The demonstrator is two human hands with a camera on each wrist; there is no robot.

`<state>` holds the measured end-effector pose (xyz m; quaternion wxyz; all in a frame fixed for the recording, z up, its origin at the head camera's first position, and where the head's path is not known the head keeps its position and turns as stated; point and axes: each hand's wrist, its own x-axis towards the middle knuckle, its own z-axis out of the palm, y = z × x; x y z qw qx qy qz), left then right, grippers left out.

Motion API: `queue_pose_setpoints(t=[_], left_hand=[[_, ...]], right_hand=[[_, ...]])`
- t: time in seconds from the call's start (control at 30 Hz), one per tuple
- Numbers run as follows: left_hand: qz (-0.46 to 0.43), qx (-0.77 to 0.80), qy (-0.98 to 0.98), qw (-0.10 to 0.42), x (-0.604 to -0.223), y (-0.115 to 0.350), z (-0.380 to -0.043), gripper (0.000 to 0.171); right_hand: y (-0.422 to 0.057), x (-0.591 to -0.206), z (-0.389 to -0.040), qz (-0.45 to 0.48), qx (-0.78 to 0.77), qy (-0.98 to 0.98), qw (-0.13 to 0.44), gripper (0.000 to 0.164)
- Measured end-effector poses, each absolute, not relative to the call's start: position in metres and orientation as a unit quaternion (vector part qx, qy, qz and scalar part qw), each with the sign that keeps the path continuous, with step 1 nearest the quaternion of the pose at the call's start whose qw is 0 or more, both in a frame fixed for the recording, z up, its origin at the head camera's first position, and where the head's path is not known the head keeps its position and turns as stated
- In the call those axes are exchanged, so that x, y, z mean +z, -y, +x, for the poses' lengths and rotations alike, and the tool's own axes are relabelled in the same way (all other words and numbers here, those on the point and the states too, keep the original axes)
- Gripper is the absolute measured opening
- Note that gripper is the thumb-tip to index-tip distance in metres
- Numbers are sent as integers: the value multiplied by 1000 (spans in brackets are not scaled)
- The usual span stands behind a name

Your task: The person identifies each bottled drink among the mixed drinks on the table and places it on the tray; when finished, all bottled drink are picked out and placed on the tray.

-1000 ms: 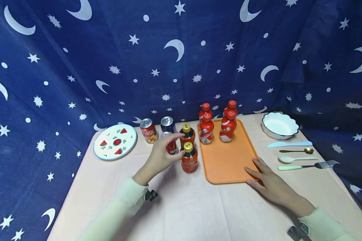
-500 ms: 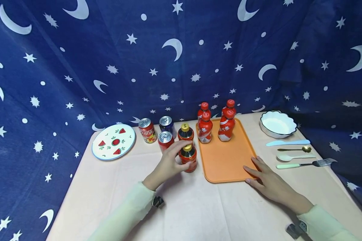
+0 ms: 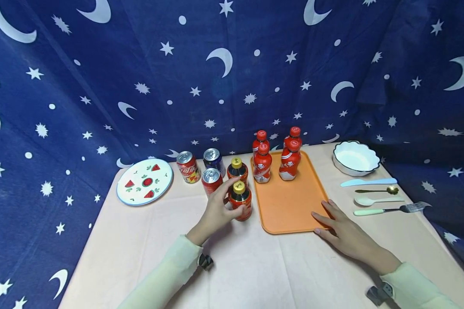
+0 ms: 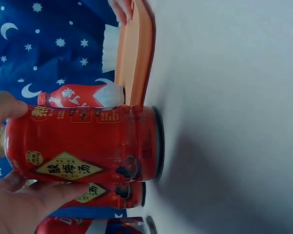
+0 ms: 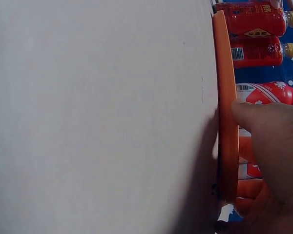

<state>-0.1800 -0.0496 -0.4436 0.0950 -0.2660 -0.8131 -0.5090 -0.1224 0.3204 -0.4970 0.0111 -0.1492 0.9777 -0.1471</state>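
My left hand [image 3: 219, 211] grips the nearer of two yellow-capped drink bottles [image 3: 241, 205] with red labels, thumb on one side and fingers on the other. In the left wrist view this bottle [image 4: 83, 146] stands upright on the table cloth. Its twin bottle [image 3: 237, 169] is right behind it. My right hand [image 3: 346, 236] rests on the near right corner of the orange tray [image 3: 290, 210], fingers spread. The right wrist view has the thumb [image 5: 249, 114] against the tray's rim [image 5: 227, 122]. Several red-capped bottles [image 3: 262, 166] stand at the tray's far end.
Left of the bottles are three cans: a red one [image 3: 212, 182], a dark blue one [image 3: 213, 163] and a red-yellow one [image 3: 188, 167]. A watermelon-patterned plate [image 3: 139, 195] lies farther left. On the right are a white fluted dish [image 3: 355, 171], a blue knife [image 3: 369, 182], spoons and a fork [image 3: 390, 210].
My left hand has come in to the right and closed round the nearer yellow-capped bottle, uncovering the red can behind. My right hand stays at the tray's corner.
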Motion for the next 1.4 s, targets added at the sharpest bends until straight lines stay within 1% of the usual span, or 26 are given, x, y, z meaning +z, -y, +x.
queue_pose_setpoints(t=[0.13, 0.27, 0.63, 0.9, 1.2, 1.3, 1.4], left_hand=[[-246, -548, 797, 61, -432, 50, -174, 72], [-243, -564, 788, 44, -417, 51, -166, 70], [-229, -585, 777, 21, -419, 53, -170, 68], [-223, -608, 760, 44, -413, 52, -171, 66], [-230, -605, 761, 37, -399, 38, -169, 66], [-245, -575, 779, 56, -396, 28, -173, 66], [-257, -555, 788, 70, -401, 16, -186, 68]], right_hand=[[-320, -497, -123, -148, -150, -977, 13, 61], [-320, -496, -123, -146, -153, -977, 17, 61], [-320, -496, -123, -142, -152, -978, 25, 62], [-320, -497, -123, -140, -155, -978, 25, 61], [-322, -499, -123, -146, -156, -977, 8, 60], [-322, -499, -123, -150, -159, -976, 0, 60], [-322, -498, -122, -150, -162, -975, -1, 59]])
